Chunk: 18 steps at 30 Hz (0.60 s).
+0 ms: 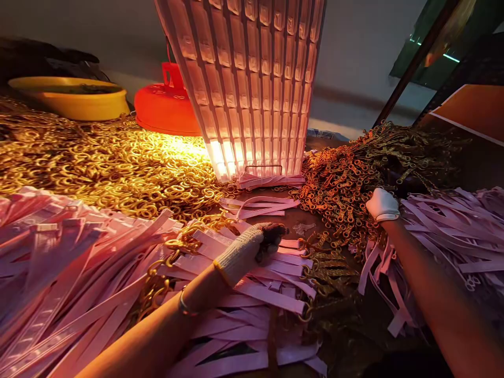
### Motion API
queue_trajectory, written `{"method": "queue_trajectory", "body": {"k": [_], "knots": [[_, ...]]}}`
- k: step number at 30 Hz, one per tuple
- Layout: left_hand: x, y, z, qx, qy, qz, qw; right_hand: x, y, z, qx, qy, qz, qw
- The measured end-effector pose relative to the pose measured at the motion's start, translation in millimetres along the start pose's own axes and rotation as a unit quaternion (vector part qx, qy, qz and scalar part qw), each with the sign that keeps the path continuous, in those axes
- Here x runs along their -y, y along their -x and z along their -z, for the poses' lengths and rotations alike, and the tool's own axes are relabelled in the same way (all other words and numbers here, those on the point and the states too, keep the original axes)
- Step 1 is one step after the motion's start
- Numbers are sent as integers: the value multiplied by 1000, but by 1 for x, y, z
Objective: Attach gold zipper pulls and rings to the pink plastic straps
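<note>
My left hand [252, 245], in a pale knit glove with dark fingers, hovers over pink flat straps [271, 294] laid crosswise. Its fingers are curled together; whatever they hold, if anything, is too dark to make out. At the right, my right hand [382, 205] in a white glove is closed like a fist at the edge of a heap of small metal clasps [338, 194]. Its fingertips are hidden from view. Gold rings [157, 273] show at the left ends of the middle straps, and darker metal pieces [331, 278] lie at their right.
A large heap of gold rings [98, 163] covers the back left under a red lamp [167, 105]. Behind them stands a yellow basin [79, 100]. A tall ribbed plastic panel [255, 89] rises centrally. More pink straps lie at left [59, 273] and right [452, 226].
</note>
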State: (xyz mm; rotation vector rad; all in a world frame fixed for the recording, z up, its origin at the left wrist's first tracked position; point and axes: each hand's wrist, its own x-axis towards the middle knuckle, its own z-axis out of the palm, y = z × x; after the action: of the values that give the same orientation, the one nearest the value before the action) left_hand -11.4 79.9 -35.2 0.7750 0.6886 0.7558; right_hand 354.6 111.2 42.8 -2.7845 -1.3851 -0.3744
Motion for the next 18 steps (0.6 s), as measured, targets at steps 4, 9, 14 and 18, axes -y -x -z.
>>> {"method": "queue_trajectory", "body": {"k": [4,9,14,18], "knots": [[-6,4,-5,-19,-29,14,999,-2,10,-1,-41,-22,18,999],[-7,6,-6,1,-79,12,997,19,26,16,-33,-332,66,940],[-4,2,-1,-21,-58,-8,998,62,58,32,136,-665,185,711],[-6,6,-5,5,-50,-18,999,81,90,29,199,-668,259,668]]}}
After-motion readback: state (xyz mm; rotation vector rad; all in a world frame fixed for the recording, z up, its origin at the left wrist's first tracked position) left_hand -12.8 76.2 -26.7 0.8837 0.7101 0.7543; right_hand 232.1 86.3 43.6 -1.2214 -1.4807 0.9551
